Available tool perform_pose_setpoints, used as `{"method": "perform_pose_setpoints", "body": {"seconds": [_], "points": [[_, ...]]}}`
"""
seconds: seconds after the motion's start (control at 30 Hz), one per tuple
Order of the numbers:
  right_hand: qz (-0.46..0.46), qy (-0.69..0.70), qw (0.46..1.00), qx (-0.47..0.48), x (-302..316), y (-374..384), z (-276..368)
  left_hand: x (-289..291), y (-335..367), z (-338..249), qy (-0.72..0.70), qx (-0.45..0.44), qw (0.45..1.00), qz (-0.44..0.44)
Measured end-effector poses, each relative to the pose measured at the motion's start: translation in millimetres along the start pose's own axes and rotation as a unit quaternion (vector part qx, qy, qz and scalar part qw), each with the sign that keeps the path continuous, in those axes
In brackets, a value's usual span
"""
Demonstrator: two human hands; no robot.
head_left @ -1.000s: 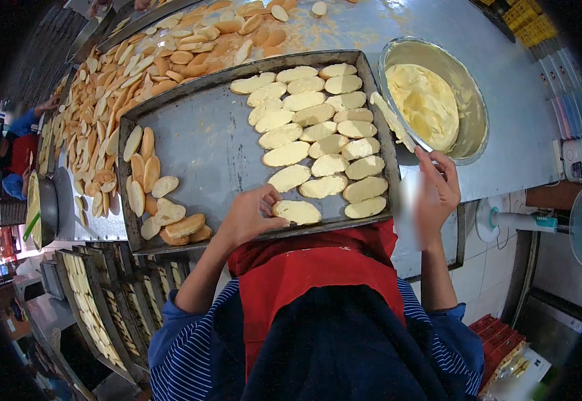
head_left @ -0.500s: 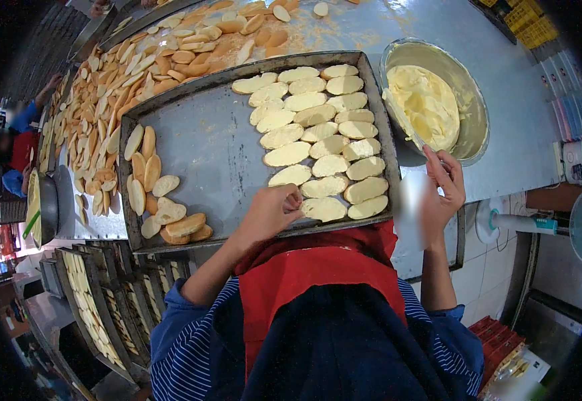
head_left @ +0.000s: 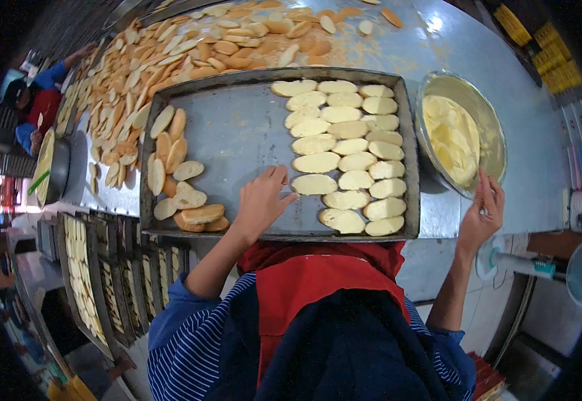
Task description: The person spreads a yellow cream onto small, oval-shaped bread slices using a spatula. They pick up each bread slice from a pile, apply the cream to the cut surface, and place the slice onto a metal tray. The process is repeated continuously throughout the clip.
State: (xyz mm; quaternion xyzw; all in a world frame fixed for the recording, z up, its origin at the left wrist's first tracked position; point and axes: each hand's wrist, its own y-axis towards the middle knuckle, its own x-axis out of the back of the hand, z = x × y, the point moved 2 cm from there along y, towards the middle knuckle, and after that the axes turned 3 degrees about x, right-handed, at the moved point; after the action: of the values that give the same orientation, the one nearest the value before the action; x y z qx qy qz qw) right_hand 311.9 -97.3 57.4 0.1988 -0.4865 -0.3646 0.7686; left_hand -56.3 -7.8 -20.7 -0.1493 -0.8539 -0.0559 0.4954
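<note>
A large dark-rimmed baking tray (head_left: 227, 144) lies before me. On its right side, cream-topped oval bread slices (head_left: 315, 162) form columns. Plain bread slices (head_left: 167, 148) are gathered along its left side. My left hand (head_left: 261, 199) hovers over bare tray beside the cream-topped slices, thumb and fingers apart, holding nothing. At the near right rim of a metal bowl (head_left: 494, 107), my right hand (head_left: 483, 212) is closed in a pinch on a thin spreader, its blade mostly hidden at the pale yellow cream (head_left: 450, 137).
A big heap of bread slices (head_left: 170, 57) covers the table beyond the tray. Another bowl (head_left: 54, 170) with a green-handled tool stands at left, near a co-worker (head_left: 42, 107). Filled trays (head_left: 80, 274) stand racked at lower left. A fan (head_left: 524, 262) is at right.
My left hand has drawn left from a cream-topped slice at the tray's near edge, and its fingers have opened. My right hand has moved right, lower along the bowl's rim. The view has shifted.
</note>
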Motion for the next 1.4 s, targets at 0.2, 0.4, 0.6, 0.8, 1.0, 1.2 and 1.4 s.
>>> {"method": "perform_pose_setpoints", "body": {"seconds": [0.2,0.4,0.6,0.8,1.0,1.2,1.4], "points": [[0.155,-0.196,0.968,-0.027,-0.6,44.7,-64.8,31.9,1.5,51.5,0.121,0.098,0.986,-0.061],[0.312,-0.277,0.909,0.019,-18.6,72.1,-46.2,84.4,-12.6,131.4,0.231,0.073,0.958,-0.153],[0.393,-0.160,0.902,0.077,-30.8,66.1,-35.2,86.4,-17.0,173.2,0.299,0.078,0.947,-0.085],[0.423,0.038,0.891,-0.162,-20.9,73.2,-49.1,79.7,-6.7,178.3,0.125,0.155,0.975,-0.104],[0.364,0.171,0.847,-0.347,-6.6,73.8,-67.4,51.4,16.9,113.9,-0.643,0.135,0.748,-0.089],[0.323,0.271,0.825,-0.375,3.1,67.6,-64.2,11.3,29.2,59.5,-0.757,0.064,0.650,0.009],[0.294,0.345,0.826,-0.334,-1.1,41.5,-33.1,20.2,34.2,-20.2,-0.749,0.101,0.655,0.028]]}}
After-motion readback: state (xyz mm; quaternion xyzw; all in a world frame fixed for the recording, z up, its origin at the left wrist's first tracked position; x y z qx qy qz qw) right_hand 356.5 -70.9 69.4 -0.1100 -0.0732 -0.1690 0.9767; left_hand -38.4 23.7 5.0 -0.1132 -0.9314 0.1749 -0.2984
